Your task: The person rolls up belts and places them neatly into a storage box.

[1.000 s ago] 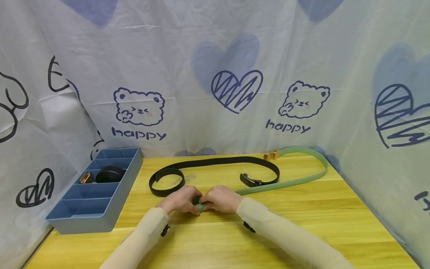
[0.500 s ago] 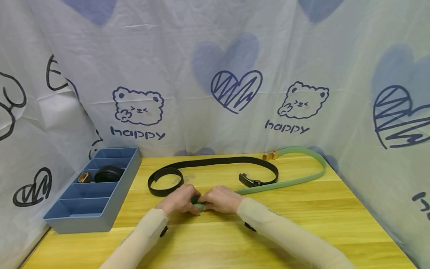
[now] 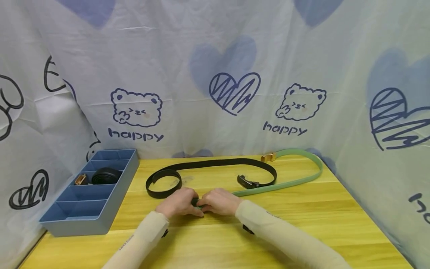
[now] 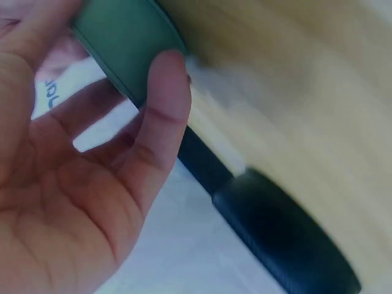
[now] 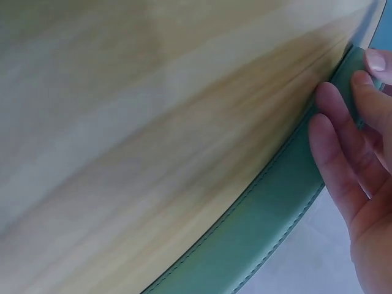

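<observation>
A green belt with stitched edges (image 3: 279,186) lies in a wide curve over the table's right side, with a gold buckle (image 3: 268,157) at its far end. Its near end is rolled into a small coil, mostly hidden by both hands. My left hand (image 3: 179,203) holds the coil from the left; in the left wrist view the thumb and fingers grip the green strap (image 4: 125,46). Opposite it, my right hand (image 3: 220,201) pinches the belt where the strap meets the coil. The right wrist view shows those fingers bent over the green strap (image 5: 263,208).
Behind the hands stretches a black belt (image 3: 215,163), looped at its left end, with a dark buckle (image 3: 246,182). At the left stands a blue divided box (image 3: 115,209); one compartment holds a rolled black belt (image 3: 106,175) and a gold buckle (image 3: 81,179). A printed curtain (image 3: 188,123) hangs behind.
Both hands stay at the coil, and their fingers have shifted slightly, so less of the green coil shows between them. The head view has drifted a little.
</observation>
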Available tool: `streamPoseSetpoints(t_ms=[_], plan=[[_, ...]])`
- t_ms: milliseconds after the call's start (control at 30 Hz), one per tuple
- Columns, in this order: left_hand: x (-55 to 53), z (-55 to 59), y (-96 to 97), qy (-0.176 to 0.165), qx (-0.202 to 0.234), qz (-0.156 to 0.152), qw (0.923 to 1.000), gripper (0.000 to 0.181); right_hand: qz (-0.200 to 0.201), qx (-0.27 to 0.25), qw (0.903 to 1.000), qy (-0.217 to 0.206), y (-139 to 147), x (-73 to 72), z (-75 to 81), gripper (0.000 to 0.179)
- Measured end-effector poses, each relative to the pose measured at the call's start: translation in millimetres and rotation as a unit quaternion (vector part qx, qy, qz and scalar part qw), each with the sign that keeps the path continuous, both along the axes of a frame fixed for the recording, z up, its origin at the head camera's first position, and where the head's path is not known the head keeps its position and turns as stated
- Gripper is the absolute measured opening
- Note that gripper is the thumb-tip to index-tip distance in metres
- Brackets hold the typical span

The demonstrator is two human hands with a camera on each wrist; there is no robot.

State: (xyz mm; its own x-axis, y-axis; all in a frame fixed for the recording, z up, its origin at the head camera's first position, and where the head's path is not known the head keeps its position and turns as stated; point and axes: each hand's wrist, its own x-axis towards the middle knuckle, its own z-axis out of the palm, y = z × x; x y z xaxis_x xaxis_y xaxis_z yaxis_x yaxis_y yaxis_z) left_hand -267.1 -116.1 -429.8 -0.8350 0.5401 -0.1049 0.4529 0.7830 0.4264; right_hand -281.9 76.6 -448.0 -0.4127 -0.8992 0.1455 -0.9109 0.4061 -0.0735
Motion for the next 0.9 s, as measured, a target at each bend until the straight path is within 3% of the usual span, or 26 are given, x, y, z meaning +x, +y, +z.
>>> streamPoseSetpoints(t_ms=[367, 633, 900], plan=[[-3.4, 4.2, 1.2, -0.009, -0.011, -0.023, 0.9996, 0.033, -0.035, 0.021, 0.9987, -0.032, 8, -1.3, 5.6, 0.029], [-0.9, 0.3, 5.1, 0.011, 0.006, 0.003, 0.9999, 0.031, -0.011, -0.008, 0.9999, -0.006, 5, -0.3, 4.1, 0.019], [-1.9, 2.1, 5.9, -0.007, -0.007, -0.047, 0.9988, 0.033, -0.029, -0.006, 0.9987, -0.042, 12, -1.2, 1.4, 0.026]])
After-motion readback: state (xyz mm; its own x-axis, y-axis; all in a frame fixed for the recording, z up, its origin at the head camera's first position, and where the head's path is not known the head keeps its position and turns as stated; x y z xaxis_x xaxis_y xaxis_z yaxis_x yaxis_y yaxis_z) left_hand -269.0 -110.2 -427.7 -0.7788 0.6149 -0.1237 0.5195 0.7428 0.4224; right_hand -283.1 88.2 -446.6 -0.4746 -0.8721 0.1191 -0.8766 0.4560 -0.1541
